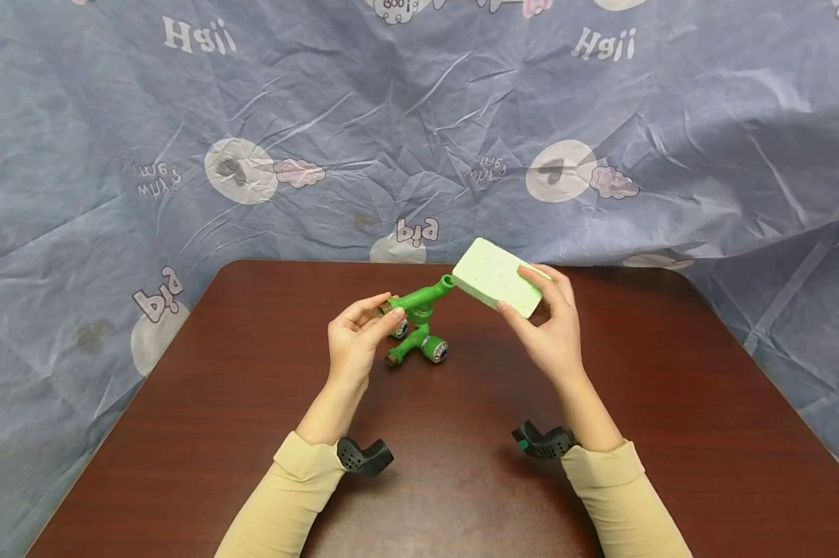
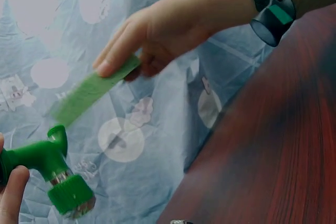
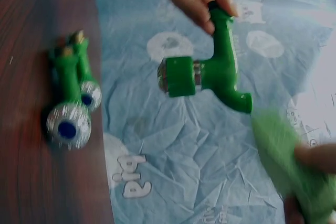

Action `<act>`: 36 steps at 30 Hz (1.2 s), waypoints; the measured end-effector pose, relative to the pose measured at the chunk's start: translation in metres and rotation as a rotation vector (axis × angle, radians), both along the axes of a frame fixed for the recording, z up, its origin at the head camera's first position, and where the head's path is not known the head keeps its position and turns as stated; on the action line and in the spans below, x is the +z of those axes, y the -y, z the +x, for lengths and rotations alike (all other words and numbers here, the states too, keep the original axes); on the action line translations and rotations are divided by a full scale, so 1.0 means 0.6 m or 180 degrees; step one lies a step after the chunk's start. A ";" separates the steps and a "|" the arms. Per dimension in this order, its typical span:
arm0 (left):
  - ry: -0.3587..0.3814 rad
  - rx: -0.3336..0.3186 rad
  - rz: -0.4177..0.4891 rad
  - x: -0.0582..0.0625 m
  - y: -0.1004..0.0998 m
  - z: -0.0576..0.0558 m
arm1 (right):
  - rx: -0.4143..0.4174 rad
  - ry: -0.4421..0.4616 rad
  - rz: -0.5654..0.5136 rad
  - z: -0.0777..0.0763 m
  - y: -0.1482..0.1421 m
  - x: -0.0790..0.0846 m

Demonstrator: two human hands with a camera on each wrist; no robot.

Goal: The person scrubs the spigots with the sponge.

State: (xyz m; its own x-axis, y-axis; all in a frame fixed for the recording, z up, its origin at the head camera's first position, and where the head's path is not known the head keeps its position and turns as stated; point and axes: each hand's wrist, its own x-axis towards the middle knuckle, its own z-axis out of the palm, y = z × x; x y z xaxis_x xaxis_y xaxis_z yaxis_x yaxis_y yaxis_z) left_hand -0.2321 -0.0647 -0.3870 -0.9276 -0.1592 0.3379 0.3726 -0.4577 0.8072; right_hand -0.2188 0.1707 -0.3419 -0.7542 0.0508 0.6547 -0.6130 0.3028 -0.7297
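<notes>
My left hand (image 1: 355,337) pinches a green water tap (image 1: 419,298) by its threaded inlet end, holding it up over the table. In the right wrist view the tap (image 3: 223,61) hangs with its knob to the left and its spout end at lower right. My right hand (image 1: 555,329) grips a pale green sponge block (image 1: 499,275) between thumb and fingers, tilted. One end of the sponge (image 2: 92,95) is right at the spout's mouth in all views; it is blurred in the right wrist view. Two more green taps (image 3: 67,77) lie on the table beneath.
The dark reddish-brown table (image 1: 461,465) spreads out under both hands. Behind its far edge hangs a wrinkled blue-grey cloth (image 1: 419,139) with printed pictures and letters. Each wrist wears a black camera band (image 1: 366,457).
</notes>
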 end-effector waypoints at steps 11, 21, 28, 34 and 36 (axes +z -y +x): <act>0.0001 0.0001 0.0163 0.007 0.001 0.002 | -0.0122 0.0417 -0.0213 -0.005 0.001 -0.003; 0.0024 0.0062 0.0399 0.013 0.008 0.002 | 0.0281 0.0880 0.0118 -0.001 0.017 -0.009; 0.0077 0.0055 0.0378 0.015 0.008 0.003 | -0.0025 0.0899 0.0211 0.001 0.011 -0.003; 0.0052 -0.0056 0.0324 0.014 0.003 0.005 | 0.0190 0.0850 -0.0208 -0.002 0.014 -0.006; 0.0026 -0.0081 0.0339 0.013 0.003 0.005 | 0.0202 0.0828 -0.0243 -0.002 0.016 -0.006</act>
State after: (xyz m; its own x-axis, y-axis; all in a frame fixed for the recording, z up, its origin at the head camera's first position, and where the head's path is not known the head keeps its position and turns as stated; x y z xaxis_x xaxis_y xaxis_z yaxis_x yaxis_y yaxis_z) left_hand -0.2293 -0.0662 -0.3794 -0.9345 -0.1701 0.3127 0.3533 -0.5504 0.7565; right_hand -0.2202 0.1611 -0.3457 -0.8997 0.0397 0.4346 -0.4180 0.2079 -0.8843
